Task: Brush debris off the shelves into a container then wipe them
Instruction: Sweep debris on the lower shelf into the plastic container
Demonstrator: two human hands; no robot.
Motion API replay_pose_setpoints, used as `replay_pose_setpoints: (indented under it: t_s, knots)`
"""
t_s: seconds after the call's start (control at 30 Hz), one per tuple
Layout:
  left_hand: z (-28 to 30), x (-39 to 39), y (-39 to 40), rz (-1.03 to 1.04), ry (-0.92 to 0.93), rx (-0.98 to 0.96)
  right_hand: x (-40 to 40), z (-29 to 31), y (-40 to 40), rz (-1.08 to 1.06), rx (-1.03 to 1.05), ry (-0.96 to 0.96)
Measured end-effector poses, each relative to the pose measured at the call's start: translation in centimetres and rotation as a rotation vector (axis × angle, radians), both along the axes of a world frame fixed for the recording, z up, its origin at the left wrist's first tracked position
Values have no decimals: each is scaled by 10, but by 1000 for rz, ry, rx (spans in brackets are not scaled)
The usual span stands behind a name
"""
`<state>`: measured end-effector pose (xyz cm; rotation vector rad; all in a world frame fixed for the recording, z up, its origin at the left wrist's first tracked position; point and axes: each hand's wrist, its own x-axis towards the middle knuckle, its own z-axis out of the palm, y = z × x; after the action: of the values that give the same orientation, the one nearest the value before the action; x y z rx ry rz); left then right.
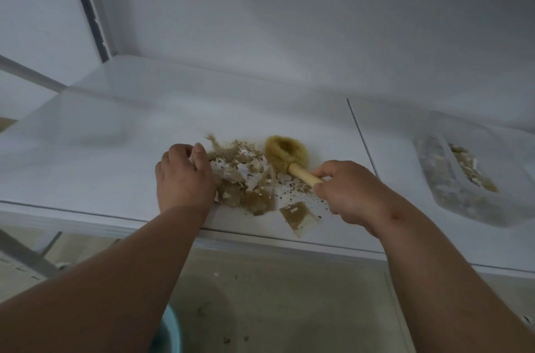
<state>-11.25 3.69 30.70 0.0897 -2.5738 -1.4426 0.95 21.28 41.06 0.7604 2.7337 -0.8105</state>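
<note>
Shelf (115, 132): plain white, unpatterned. Debris (246, 176): mixed tan, brown and off-white scraps, with fine dark specks scattered around. Brush (285, 154): olive-yellow bristles, pale wooden handle. Container (463, 173): translucent, clouded, beige-and-tan fragments seen inside. Bucket (169, 332): teal, seen below the shelf edge.

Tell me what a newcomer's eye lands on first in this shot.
First, the pile of debris, brownish scraps and torn paper bits, near the front edge of the white shelf. The right hand grips the wooden handle of a round brush set at the pile's right side, while the left hand rests curled at its left side. Farther right on the shelf lies a clear container with scraps inside.
</note>
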Motion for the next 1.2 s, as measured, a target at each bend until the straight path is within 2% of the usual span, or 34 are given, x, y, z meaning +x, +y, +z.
replay_pose_setpoints:
  t_s: [0.1,0.2,0.37,0.53,0.7,0.83,0.93,1.1,1.2]
  knots:
    - [-1,-1,0,6,-3,5,-4,21,-5,-18,-64,72]
    - [0,-1,0,10,1,15,-35,19,-10,-12,71,112]
    - [-1,-3,-2,21,18,28,-68,3,-27,134,197,-34]
    - [-3,-4,-1,19,36,41,-54,42,-25,186,261,-165]
    - [-2,-6,-1,28,37,78,-97,25,-53,238,256,82]
    - [-4,-9,-4,55,71,105,-116,3,-75,331,244,74]
    - [-7,-11,-4,56,93,109,-109,1,-67,318,264,30]
    - [-8,-11,-3,43,109,102,-60,44,-39,299,304,-118]
    - [-8,-12,-3,34,112,88,-46,47,-30,222,227,32]
